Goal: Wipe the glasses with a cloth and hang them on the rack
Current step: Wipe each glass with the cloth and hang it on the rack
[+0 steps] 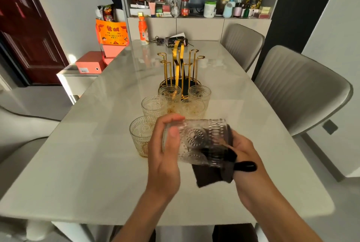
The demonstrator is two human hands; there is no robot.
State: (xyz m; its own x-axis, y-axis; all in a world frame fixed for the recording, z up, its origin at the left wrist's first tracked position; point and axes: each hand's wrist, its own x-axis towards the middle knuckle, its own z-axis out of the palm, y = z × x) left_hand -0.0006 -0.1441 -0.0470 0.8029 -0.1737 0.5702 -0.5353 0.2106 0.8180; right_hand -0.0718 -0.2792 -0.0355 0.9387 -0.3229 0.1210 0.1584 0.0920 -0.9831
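Glass (pixel 196 140) in hands (table edge (pixel 136 222) near)

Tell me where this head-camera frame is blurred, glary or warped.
Head view: motion blur smears the held glass, the dark cloth and the left hand; daylight glares off the tabletop left of the gold rack; wide-angle distortion bends the table edges and the chairs.

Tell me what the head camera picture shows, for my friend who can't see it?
A person's left hand holds a patterned glass on its side above a pale table, while the right hand wipes it with a dark cloth. Five more glasses stand upright beyond it, before an empty gold rack.
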